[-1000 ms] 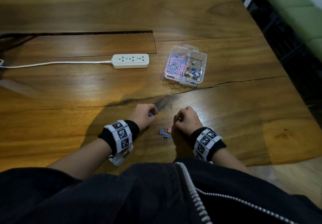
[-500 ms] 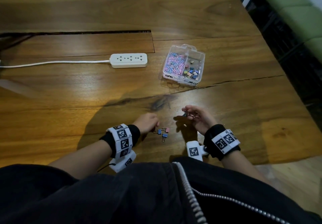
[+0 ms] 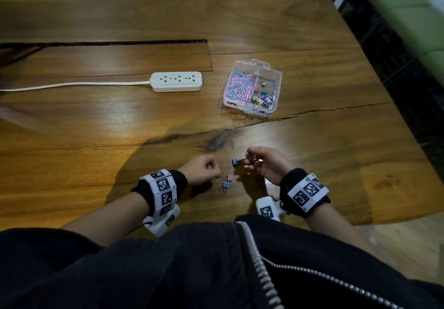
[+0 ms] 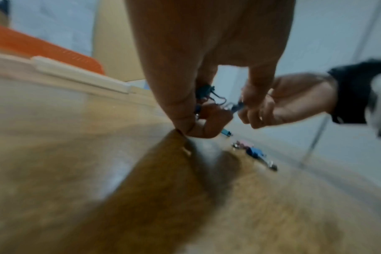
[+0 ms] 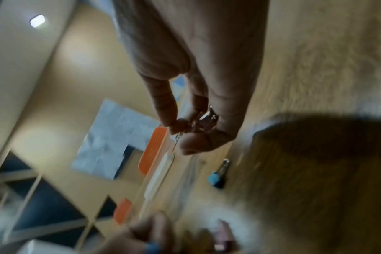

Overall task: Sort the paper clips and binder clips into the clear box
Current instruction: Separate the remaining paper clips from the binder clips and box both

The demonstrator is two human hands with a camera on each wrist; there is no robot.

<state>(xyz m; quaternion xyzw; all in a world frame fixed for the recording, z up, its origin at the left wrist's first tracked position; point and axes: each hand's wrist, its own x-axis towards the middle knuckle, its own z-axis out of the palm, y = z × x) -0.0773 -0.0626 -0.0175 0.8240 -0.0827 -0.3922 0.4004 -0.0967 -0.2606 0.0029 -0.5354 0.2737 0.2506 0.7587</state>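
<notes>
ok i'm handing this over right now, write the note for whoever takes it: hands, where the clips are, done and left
Right hand: raised, palm up, fingers curled on small binder clips; a blue one sticks out at its fingertips.
Left hand: low on the table, fingers curled round a few binder clips, as the left wrist view shows.
Clear box: open; paper clips in its left compartment, binder clips in the right.
Loose on the table: a pink binder clip and a blue binder clip between the hands.
Done: most of the sorting.
Left: pick up those two, drop all held clips in the right compartment.
</notes>
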